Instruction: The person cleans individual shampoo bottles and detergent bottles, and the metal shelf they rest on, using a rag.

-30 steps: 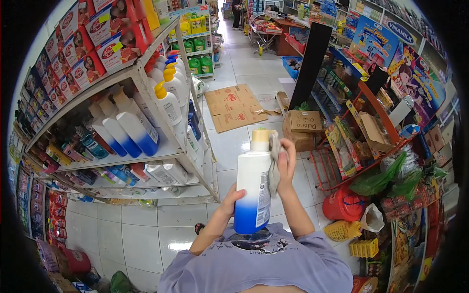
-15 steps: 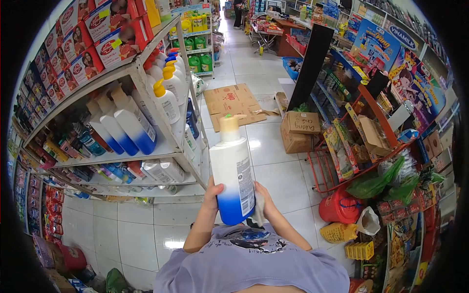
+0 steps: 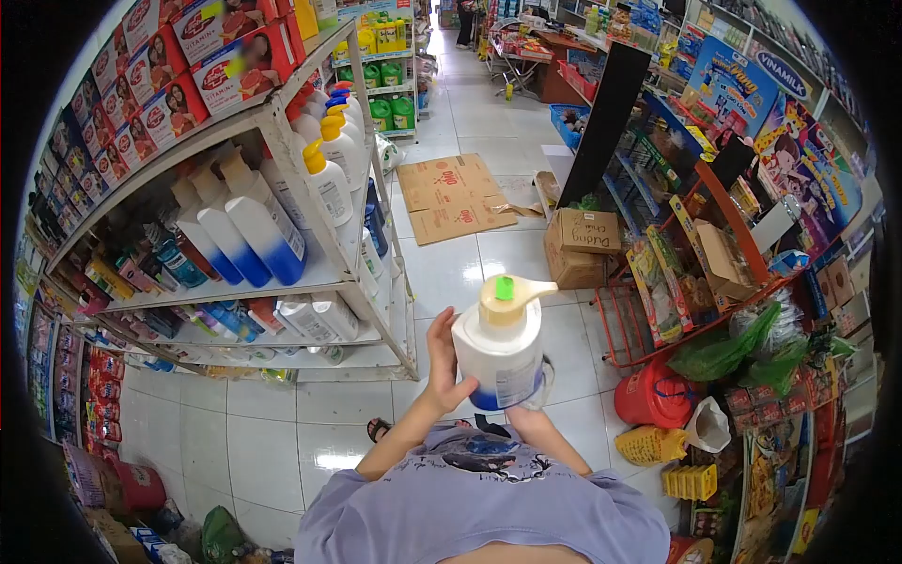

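A white pump bottle (image 3: pixel 496 348) with a blue base and a cream pump top tilts in front of my chest. A green sticker (image 3: pixel 505 288) is on the pump head, whose nozzle points right. My left hand (image 3: pixel 445 368) holds the bottle's left side, thumb across the lower front and fingers along the edge. My right hand (image 3: pixel 526 419) is under the bottle's lower right, its fingers mostly hidden behind it. A greyish cloth (image 3: pixel 545 383) from that hand shows along the bottle's right side.
At left stands a metal shelf (image 3: pixel 374 321) with similar blue-and-white bottles (image 3: pixel 268 240), yellow-topped pump bottles (image 3: pixel 329 183) and red soap boxes (image 3: pixel 240 70). Flattened cardboard (image 3: pixel 451 195) lies on the tiles. Cartons (image 3: pixel 581 246), a red rack (image 3: pixel 615 324) and a red bucket (image 3: pixel 653 395) stand at right.
The bottle has moved lower and right and tipped its pump top toward me, the nozzle now turned right. My left hand has shifted up its side; my right hand has gone further beneath it.
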The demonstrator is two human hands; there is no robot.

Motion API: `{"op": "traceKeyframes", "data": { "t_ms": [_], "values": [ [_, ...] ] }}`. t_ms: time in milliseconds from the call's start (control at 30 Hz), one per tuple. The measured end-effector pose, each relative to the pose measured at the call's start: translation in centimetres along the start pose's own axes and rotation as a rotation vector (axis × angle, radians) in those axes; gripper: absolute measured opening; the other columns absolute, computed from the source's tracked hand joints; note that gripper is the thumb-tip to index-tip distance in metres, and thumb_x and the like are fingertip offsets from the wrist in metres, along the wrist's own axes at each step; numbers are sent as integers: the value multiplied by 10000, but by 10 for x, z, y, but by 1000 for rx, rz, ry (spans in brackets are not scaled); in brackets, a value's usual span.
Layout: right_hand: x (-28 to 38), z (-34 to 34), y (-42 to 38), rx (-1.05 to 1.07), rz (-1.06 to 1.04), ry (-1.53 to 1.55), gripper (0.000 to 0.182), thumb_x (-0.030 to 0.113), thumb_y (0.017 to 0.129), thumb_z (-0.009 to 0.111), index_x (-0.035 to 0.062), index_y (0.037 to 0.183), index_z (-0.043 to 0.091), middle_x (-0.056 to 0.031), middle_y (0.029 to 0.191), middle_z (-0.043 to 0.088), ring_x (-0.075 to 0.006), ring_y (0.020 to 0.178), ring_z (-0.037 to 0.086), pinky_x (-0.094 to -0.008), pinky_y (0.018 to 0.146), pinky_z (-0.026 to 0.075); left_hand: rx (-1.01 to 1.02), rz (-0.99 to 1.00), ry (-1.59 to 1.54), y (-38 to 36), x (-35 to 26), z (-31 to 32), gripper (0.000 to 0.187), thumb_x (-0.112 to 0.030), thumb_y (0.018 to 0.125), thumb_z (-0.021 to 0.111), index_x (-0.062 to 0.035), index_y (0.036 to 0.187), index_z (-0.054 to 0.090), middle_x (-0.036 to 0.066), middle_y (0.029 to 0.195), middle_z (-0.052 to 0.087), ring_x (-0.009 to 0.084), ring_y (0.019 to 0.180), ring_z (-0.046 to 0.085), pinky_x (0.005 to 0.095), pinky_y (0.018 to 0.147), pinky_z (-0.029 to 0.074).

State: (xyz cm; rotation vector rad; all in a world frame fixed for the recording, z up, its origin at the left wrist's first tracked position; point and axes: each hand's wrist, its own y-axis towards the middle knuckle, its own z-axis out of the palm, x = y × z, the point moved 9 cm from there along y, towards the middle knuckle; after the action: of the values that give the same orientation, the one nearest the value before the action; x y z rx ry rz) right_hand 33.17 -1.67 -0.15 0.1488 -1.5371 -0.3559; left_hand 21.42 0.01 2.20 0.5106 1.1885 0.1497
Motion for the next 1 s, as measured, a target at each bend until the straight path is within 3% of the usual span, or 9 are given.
{"op": "traceKeyframes", "data": {
  "t_ms": [167,233,267,300,367,500,667,900,1000],
  "values": [
    [-45,-15,11,32,153,724,258,264,827,453,45,964,454,-85,923,533,-169,893,503,-325,780,424,-100,165,-31,-18,-20,9,914,-245,613,668,3,1254,65,199,1251,244,278,1160,289,376,946,232],
    [-48,-12,11,248,124,1349,335,389,815,445,55,838,457,-72,771,540,-157,777,518,-323,689,446,-127,-190,57,-31,27,-6,851,-220,571,717,16,1213,210,174,1153,398,248,1041,441,352,873,350],
    [-85,-27,2,7,313,1125,443,509,764,446,66,780,468,-69,754,525,-163,737,508,-305,651,427,-205,-68,-30,-31,28,-13,786,-202,525,755,24,1142,325,134,1037,495,210,929,518,319,800,419],
    [-67,-24,4,17,328,1123,443,509,764,446,66,780,468,-69,754,525,-163,737,508,-305,651,427,-222,-69,-28,-29,26,-15,786,-202,525,755,24,1142,325,134,1037,495,210,929,518,319,800,419],
    [-30,-19,13,193,284,272,527,571,711,470,52,801,491,-83,766,517,-193,736,505,-309,659,412,-270,-10,-115,-23,16,-23,789,-216,519,756,21,1135,323,132,1033,489,209,934,511,320,801,417],
    [21,7,25,473,-144,-137,741,509,543,676,-2,1039,471,-107,867,548,-256,768,541,-322,709,423,-261,-13,-49,-14,6,-25,871,-223,495,774,10,1162,265,127,1072,447,215,965,484,324,814,403],
    [24,21,36,504,7,-633,817,364,408,765,26,1085,456,-146,932,569,-285,846,568,-317,714,444,-260,-7,270,0,-15,-28,926,-238,469,797,13,1163,239,131,1081,401,217,1019,426,329,853,364],
    [-23,51,70,280,-31,199,845,243,393,798,-10,1104,418,-91,966,549,-214,911,530,-331,793,426,-149,-22,556,36,-47,-49,834,-269,518,753,3,1159,294,165,1117,353,288,1046,383,369,878,318],
    [-40,70,89,267,52,381,794,165,397,793,-21,1076,425,-102,970,532,-220,902,529,-332,784,433,-199,242,406,55,-73,-69,709,-165,590,666,0,1166,286,183,1189,286,290,1123,307,380,934,263]
  ]
}}
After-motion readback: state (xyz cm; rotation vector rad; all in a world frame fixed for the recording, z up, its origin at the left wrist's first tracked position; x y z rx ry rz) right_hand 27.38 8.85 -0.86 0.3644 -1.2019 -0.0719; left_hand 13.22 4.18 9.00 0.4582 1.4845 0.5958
